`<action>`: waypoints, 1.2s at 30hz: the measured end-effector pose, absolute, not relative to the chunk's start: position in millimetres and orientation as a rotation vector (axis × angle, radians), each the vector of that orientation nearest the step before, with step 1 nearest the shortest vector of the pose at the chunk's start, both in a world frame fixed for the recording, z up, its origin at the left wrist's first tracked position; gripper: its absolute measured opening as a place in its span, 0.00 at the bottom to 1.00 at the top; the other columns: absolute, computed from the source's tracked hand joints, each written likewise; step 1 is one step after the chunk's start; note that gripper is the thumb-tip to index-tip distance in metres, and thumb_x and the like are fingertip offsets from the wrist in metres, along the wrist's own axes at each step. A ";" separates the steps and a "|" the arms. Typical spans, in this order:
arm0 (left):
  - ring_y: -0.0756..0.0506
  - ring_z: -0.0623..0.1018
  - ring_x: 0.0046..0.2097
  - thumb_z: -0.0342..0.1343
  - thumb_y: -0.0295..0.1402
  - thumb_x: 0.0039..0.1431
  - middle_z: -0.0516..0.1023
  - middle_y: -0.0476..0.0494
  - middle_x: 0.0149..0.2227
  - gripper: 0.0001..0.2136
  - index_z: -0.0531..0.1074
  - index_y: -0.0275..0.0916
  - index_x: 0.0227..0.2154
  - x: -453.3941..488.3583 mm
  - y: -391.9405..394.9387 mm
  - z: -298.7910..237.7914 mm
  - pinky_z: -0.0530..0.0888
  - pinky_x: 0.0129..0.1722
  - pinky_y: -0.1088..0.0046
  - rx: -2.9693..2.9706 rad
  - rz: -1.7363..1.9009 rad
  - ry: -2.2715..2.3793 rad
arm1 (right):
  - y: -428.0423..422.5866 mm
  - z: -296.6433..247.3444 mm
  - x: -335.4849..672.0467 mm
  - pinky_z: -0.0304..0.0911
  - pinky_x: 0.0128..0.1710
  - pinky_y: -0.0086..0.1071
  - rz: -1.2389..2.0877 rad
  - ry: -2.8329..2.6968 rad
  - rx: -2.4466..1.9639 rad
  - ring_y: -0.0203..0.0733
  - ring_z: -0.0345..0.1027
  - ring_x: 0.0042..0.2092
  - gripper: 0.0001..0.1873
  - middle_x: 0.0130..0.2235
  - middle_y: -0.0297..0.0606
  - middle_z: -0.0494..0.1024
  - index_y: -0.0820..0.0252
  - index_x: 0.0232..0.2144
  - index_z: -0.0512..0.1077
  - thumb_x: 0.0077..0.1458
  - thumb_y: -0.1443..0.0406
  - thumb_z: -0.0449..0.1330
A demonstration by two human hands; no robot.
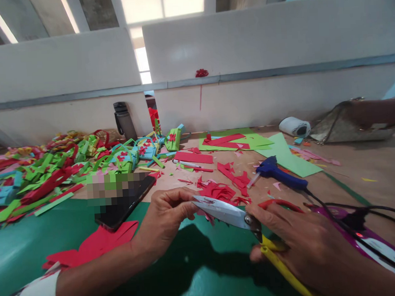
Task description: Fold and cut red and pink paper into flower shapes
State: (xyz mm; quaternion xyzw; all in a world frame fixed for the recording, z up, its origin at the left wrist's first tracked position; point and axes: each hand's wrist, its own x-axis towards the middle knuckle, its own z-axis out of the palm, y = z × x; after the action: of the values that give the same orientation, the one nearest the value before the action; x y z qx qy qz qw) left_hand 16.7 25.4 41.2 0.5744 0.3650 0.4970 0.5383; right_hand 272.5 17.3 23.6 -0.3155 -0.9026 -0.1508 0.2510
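Note:
My right hand [300, 240] grips a pair of scissors [235, 215] with yellow and red handles, blades pointing left. My left hand [164, 217] is closed in a pinch at the blade tips, holding a small piece of red paper [206, 215] that the blades meet. Both hands hover over a dark green sheet [192, 273] near the table's front edge. Red paper scraps [220, 189] lie just beyond the blades.
A black phone [127, 203] and a red cutout [96, 245] lie to the left. A blue glue gun [279, 172] with a black cord sits to the right. Colourful paper strips [51, 170] fill the left; green sheets [285, 154], a tape roll [295, 126] and a dark bottle [124, 121] stand behind.

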 end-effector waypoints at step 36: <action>0.54 0.68 0.23 0.63 0.33 0.48 0.71 0.51 0.21 0.09 0.72 0.34 0.21 26.4 21.5 38.3 0.66 0.23 0.79 1.064 1.110 0.998 | 18.2 68.3 207.1 0.61 0.19 0.24 1.317 -1.470 -1.135 0.32 0.65 0.20 0.29 0.25 0.26 0.73 0.58 0.45 0.62 0.38 0.68 0.65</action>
State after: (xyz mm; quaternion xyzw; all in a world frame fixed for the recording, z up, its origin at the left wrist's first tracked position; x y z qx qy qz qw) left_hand 26.4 21.5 38.3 0.4604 0.4322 0.4805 0.6085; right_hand 207.1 18.2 68.3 -0.4525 -0.5862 0.5252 0.4193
